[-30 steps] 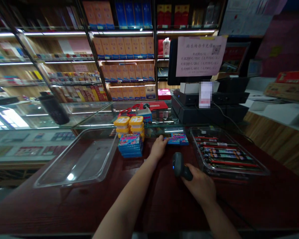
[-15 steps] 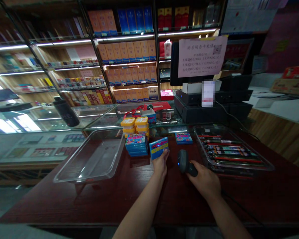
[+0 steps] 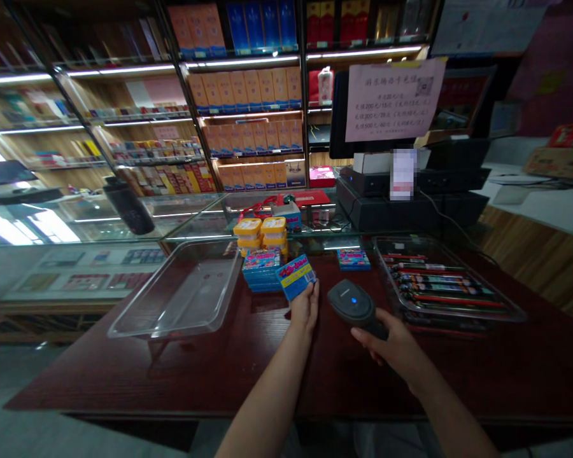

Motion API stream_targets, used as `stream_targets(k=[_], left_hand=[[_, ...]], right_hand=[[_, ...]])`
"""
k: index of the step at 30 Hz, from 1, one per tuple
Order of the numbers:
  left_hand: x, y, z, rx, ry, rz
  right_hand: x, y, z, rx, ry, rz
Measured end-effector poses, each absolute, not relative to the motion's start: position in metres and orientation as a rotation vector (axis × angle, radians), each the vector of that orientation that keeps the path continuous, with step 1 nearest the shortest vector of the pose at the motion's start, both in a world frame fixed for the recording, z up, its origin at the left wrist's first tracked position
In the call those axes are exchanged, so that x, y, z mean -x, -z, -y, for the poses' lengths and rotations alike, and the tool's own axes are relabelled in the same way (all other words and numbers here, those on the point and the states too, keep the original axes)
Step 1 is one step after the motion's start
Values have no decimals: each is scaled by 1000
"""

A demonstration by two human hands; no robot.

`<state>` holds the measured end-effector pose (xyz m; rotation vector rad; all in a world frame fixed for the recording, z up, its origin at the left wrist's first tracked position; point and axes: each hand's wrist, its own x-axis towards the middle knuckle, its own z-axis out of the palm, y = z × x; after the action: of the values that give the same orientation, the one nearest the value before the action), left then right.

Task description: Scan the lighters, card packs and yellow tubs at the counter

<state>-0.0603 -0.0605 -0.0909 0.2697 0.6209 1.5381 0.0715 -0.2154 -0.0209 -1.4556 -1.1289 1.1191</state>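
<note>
My left hand (image 3: pixel 306 305) is closed on the lower right corner of a small blue box (image 3: pixel 296 277) with a yellow band and a barcode. The box is tilted, just right of a stack of similar blue boxes (image 3: pixel 261 272). Behind that stack stand yellow-lidded tubs (image 3: pixel 260 230). In my right hand (image 3: pixel 390 343) is a dark barcode scanner (image 3: pixel 351 301), gripped by its handle, its head towards the left and a blue light lit on top. Another few blue boxes (image 3: pixel 354 259) lie beyond the scanner.
An open clear plastic tray (image 3: pixel 172 321) is on the table's left. To the right, another clear tray (image 3: pixel 386 267) holds many pencils (image 3: pixel 444 283). A monitor (image 3: pixel 339 121) with a paper sign and a dark cash drawer (image 3: pixel 363 213) stand behind. A black bottle (image 3: pixel 130 207) is at the back left.
The box in my left hand has tilted and shifted slightly left, showing its barcode. My right hand has turned the scanner, so its head now points left and its top faces me.
</note>
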Motion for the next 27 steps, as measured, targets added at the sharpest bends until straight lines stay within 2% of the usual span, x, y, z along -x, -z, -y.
stream_targets(k=[9,14,16,21,27], left_hand=[[59,85,63,-540,-1513,-630],[58,89,63,-394,-1538,-588],[58,90,63,-354,-1544,-573],[58,87,64,-328,-1556,-584],[58,79,74,-417,-1548,-567]], right_hand=[[-69,17,218,1425,-1199,1082],[-71,21,216,1473,-1154,1132],[-74,21,213,1538,-984,1255],[-81,25,202,1943,-304,1596],[-82,52,191,2063,16,1773]])
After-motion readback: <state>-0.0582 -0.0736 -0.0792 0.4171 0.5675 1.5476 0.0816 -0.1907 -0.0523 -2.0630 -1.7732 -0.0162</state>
